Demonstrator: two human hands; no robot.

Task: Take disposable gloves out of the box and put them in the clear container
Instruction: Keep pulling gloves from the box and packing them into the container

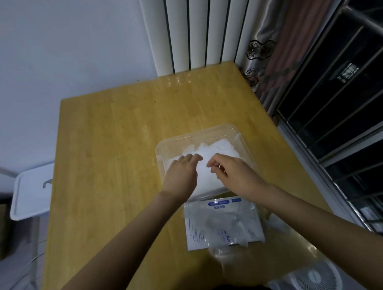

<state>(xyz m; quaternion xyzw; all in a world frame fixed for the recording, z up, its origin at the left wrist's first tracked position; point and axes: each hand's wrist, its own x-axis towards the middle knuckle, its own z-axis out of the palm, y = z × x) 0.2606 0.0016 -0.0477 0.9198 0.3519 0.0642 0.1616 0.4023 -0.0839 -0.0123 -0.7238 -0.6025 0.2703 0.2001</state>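
Wooden table (110,147): left hand (180,175) presses flat on gloves (219,147) in clear container (159,150); right hand (233,176) curls over them, grip unclear.

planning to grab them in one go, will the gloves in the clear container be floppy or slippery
Probably floppy: the gloves lie crumpled in the clear container. Likely very light and slippery, since they look like thin translucent film, so a handful may sag.

A: Centre?
B: Container (199,133) on tabletop (110,136), holding a white heap of gloves (219,148).
A: Hands?
B: Left hand (180,173) flat on the heap, fingers straight; right hand (235,176) beside it, fingers curled over the gloves, grip unclear.
A: Foreground?
B: Box (197,232), lying flat just beside the container's near wall.
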